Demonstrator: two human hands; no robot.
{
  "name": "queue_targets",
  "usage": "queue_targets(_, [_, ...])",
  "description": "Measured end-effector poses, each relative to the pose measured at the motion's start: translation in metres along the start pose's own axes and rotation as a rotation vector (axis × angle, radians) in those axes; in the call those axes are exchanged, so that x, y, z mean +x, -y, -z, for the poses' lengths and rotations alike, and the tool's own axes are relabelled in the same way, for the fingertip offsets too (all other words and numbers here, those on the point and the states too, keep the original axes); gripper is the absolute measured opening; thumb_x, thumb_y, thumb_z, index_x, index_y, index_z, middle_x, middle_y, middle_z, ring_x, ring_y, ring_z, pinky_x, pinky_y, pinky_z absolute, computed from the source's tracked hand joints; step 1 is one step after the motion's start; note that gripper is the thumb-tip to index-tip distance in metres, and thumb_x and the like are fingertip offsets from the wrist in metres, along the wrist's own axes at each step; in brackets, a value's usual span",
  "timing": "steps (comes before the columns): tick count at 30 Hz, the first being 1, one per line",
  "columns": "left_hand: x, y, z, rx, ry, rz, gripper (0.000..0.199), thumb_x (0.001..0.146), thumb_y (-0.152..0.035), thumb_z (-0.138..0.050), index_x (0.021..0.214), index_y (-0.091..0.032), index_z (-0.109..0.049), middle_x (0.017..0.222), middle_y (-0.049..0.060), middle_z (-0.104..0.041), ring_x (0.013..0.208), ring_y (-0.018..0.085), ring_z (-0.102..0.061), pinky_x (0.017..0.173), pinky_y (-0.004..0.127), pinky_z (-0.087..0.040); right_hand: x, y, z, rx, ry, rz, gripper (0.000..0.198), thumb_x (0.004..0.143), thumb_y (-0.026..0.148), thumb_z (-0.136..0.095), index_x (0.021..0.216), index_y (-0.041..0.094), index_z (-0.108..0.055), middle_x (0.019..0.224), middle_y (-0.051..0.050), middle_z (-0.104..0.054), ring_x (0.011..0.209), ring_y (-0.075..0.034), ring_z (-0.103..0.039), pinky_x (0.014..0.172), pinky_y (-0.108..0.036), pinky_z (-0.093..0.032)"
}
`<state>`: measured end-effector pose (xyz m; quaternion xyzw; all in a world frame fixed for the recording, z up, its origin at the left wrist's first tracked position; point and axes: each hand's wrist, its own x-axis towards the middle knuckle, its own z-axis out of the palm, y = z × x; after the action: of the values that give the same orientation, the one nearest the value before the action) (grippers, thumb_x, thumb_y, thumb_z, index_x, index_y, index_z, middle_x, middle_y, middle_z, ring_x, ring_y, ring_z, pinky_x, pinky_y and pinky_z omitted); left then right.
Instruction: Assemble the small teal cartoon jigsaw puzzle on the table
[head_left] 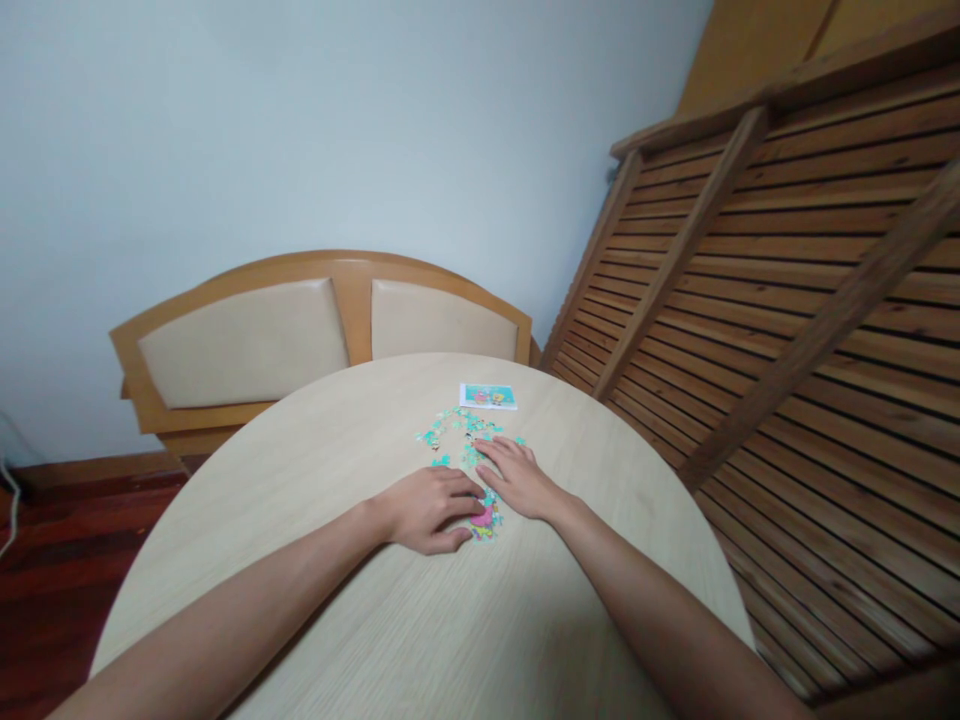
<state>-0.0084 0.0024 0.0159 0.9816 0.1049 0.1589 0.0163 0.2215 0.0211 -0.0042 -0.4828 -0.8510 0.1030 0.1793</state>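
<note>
Loose jigsaw puzzle pieces (442, 430), mostly teal, lie scattered on the round table (337, 620). My left hand (439, 508) rests palm down with fingers apart, its fingertips touching a partly joined puzzle section (486, 517) in pink, yellow and teal. Just beyond it, my right hand (517, 475) lies over the teal pieces with its fingers stretched out. Some pieces are hidden under both hands. Whether a fingertip presses on one particular piece is too small to tell.
A small picture card (489, 396) with cartoon figures on teal lies behind the pieces. Beyond the table stands a wooden headboard (352, 300) with cream panels against the wall. A slatted wooden frame (750, 290) leans along the right side.
</note>
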Motion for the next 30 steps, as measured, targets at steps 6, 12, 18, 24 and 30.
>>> queue_targets(6, [-0.001, 0.001, 0.000, -0.001, 0.002, -0.008, 0.034, 0.090, -0.034, -0.054, 0.120, -0.019, -0.061, 0.123, 0.012, -0.065, 0.109, 0.027, -0.062, 0.098, 0.040, -0.049, 0.002, -0.002, 0.001, -0.069, -0.026, -0.095, 0.053, 0.101, 0.054, -0.038, 0.144, 0.026, -0.049, 0.152, -0.009, -0.046, 0.143, -0.030, -0.034, 0.114, -0.051, -0.024])
queue_targets(12, [-0.001, 0.001, 0.001, -0.009, 0.001, -0.009, 0.035, 0.090, -0.034, -0.054, 0.121, -0.019, -0.061, 0.125, 0.013, -0.064, 0.110, 0.027, -0.062, 0.098, 0.040, -0.049, 0.005, -0.004, 0.004, -0.079, -0.105, -0.150, 0.049, 0.101, 0.048, -0.039, 0.138, 0.020, -0.052, 0.145, -0.012, -0.053, 0.133, -0.028, -0.045, 0.108, -0.047, -0.034])
queue_targets(18, [-0.001, 0.001, 0.000, -0.008, 0.000, -0.003, 0.035, 0.090, -0.034, -0.055, 0.121, -0.019, -0.061, 0.125, 0.012, -0.064, 0.109, 0.028, -0.062, 0.097, 0.040, -0.049, 0.014, -0.008, -0.001, -0.072, -0.023, -0.119, 0.060, 0.100, 0.051, -0.038, 0.151, 0.019, -0.037, 0.156, -0.012, -0.041, 0.145, -0.034, -0.028, 0.114, -0.054, -0.023])
queue_targets(24, [-0.001, 0.001, 0.001, -0.019, -0.005, -0.005, 0.034, 0.091, -0.034, -0.054, 0.121, -0.020, -0.061, 0.123, 0.012, -0.065, 0.110, 0.027, -0.062, 0.098, 0.040, -0.049, 0.006, -0.007, 0.004, 0.048, -0.137, 0.013, 0.053, 0.097, 0.036, -0.050, 0.148, 0.023, -0.040, 0.129, -0.009, -0.067, 0.138, -0.025, -0.040, 0.112, -0.049, -0.027])
queue_targets(30, [-0.001, 0.000, 0.002, -0.025, -0.001, 0.000, 0.034, 0.091, -0.034, -0.054, 0.122, -0.020, -0.061, 0.124, 0.012, -0.064, 0.111, 0.027, -0.062, 0.099, 0.039, -0.049, -0.008, -0.010, 0.008, 0.123, -0.182, 0.046, 0.055, 0.088, 0.019, -0.056, 0.142, 0.023, -0.045, 0.127, -0.007, -0.068, 0.129, -0.022, -0.050, 0.108, -0.044, -0.033])
